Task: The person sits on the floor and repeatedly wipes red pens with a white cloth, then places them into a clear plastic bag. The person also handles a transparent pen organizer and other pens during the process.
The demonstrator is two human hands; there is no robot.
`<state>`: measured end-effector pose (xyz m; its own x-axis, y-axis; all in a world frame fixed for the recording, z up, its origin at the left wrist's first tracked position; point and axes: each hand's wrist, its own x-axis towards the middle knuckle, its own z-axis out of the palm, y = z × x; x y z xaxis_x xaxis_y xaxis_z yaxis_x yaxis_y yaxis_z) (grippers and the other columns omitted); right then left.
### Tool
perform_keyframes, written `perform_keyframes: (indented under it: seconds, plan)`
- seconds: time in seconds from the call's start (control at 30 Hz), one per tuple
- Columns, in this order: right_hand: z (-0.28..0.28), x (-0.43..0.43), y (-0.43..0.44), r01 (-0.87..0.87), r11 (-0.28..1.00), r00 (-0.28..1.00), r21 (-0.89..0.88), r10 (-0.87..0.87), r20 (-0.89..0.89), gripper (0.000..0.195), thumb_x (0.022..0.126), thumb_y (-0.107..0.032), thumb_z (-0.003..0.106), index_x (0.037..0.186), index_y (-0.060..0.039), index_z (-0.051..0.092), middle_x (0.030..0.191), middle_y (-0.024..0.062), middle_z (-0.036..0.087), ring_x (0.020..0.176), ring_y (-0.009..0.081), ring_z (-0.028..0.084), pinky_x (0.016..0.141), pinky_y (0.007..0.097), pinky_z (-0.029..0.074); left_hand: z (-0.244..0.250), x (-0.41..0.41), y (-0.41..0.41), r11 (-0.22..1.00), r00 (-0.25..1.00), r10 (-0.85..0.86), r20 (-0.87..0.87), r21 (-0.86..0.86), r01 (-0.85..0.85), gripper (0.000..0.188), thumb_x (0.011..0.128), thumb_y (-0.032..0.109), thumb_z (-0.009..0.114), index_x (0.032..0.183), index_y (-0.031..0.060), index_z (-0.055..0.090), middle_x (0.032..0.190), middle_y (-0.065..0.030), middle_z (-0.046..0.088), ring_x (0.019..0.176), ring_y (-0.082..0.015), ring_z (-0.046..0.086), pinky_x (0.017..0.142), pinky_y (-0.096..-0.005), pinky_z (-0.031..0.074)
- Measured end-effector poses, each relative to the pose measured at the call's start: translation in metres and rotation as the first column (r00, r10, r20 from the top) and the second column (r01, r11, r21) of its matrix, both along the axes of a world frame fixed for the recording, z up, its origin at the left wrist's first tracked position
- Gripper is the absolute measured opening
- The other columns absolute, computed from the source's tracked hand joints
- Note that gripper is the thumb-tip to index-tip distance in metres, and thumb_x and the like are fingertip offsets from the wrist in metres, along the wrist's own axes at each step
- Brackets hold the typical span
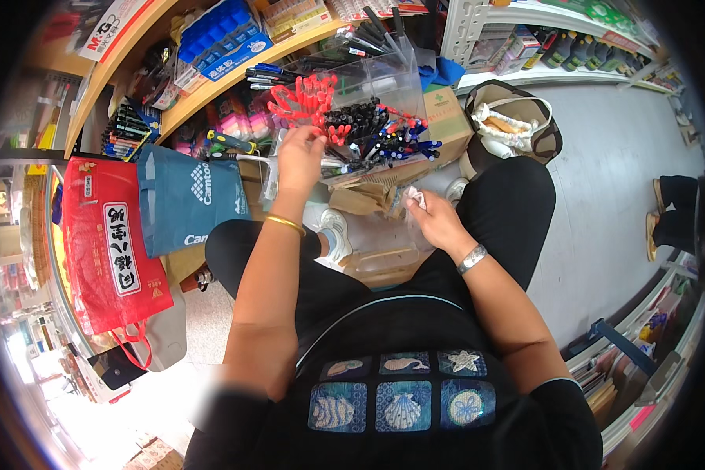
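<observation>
My left hand (pixel 299 158) reaches to the near left edge of a clear plastic pen box (pixel 408 73). Its fingertips are at a bunch of red pens (pixel 305 100); whether they pinch one is hard to see. Black pens (pixel 358 120) and blue-capped pens (pixel 408 144) fill the compartments beside the red ones. Lower and to the right, my right hand (pixel 437 220) grips a crumpled whitish cloth or tissue (pixel 414 197) between thumb and fingers. Brown paper or cardboard (pixel 361 198) lies under the box, between my feet.
Left of my knee stand a blue bag (pixel 188 200) and a red bag (pixel 114 247). A yellow-and-grey handled tool (pixel 230 142) lies by the pens. A cardboard carton (pixel 446 120) and an open tote bag (pixel 514 120) are at right. Another person's legs (pixel 675 214) show far right.
</observation>
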<state>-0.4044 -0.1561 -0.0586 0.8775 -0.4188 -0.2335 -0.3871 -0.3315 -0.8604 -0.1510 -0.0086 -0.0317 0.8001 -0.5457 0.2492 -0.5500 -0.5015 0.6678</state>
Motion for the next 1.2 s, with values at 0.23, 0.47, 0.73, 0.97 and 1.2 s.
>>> perform_keyframes:
  seconds: [0.23,0.47,0.73,0.97,1.2]
  plan:
    - [0.004,-0.002,0.004,0.159,0.978,0.978,-0.133,-0.138,0.155,0.032,0.097,-0.029,0.052,0.105,0.0001,0.062,0.096,0.0216,0.062,0.091,0.0412,0.059,0.081,0.0456,0.047,0.053,-0.009,0.045,0.774,0.857,0.031,-0.515,-0.529,-0.347,0.007,0.093,0.008,0.063,0.095,0.0023,0.064,0.080,0.0002,0.062,0.070,-0.0073,0.055,0.067,-0.0216,0.044]
    - [0.072,0.010,0.032,0.069,0.997,0.895,-0.033,-0.047,0.444,0.029,0.097,-0.026,0.052,0.110,-0.0015,0.062,0.102,0.0197,0.060,0.095,0.0380,0.059,0.084,0.0441,0.046,0.062,-0.074,0.074,0.864,0.674,-0.181,-0.716,-0.444,-0.239,0.007,0.089,0.007,0.067,0.094,0.0015,0.066,0.082,-0.0022,0.066,0.070,-0.0093,0.059,0.070,-0.0239,0.048]
    - [0.102,0.030,0.075,-0.201,0.960,0.950,-0.196,0.240,0.198,0.022,0.094,-0.025,0.054,0.097,-0.0036,0.056,0.090,0.0210,0.063,0.084,0.0431,0.061,0.072,0.0499,0.048,0.080,-0.126,0.061,0.866,0.622,-0.333,-0.709,-0.490,-0.096,0.008,0.091,-0.001,0.061,0.097,-0.0030,0.065,0.085,-0.0056,0.068,0.074,-0.0096,0.063,0.069,-0.0233,0.052]
    - [0.109,0.030,0.057,-0.341,0.939,0.912,-0.033,0.339,0.231,0.027,0.093,-0.026,0.060,0.092,0.0012,0.055,0.078,0.0216,0.062,0.073,0.0400,0.061,0.065,0.0427,0.047,0.086,-0.120,0.072,0.779,0.661,-0.400,-0.635,-0.615,-0.118,0.012,0.091,0.003,0.063,0.101,-0.0026,0.065,0.092,-0.0059,0.068,0.080,-0.0108,0.061,0.076,-0.0249,0.049]
    - [0.100,0.013,0.052,-0.346,0.916,0.927,0.206,0.300,0.224,0.036,0.095,-0.033,0.059,0.092,0.0023,0.058,0.078,0.0187,0.063,0.070,0.0305,0.061,0.065,0.0394,0.047,0.091,-0.106,0.082,0.702,0.674,-0.419,-0.608,-0.688,-0.184,0.015,0.092,0.007,0.063,0.104,-0.0028,0.064,0.095,-0.0074,0.066,0.082,-0.0123,0.058,0.081,-0.0259,0.046]
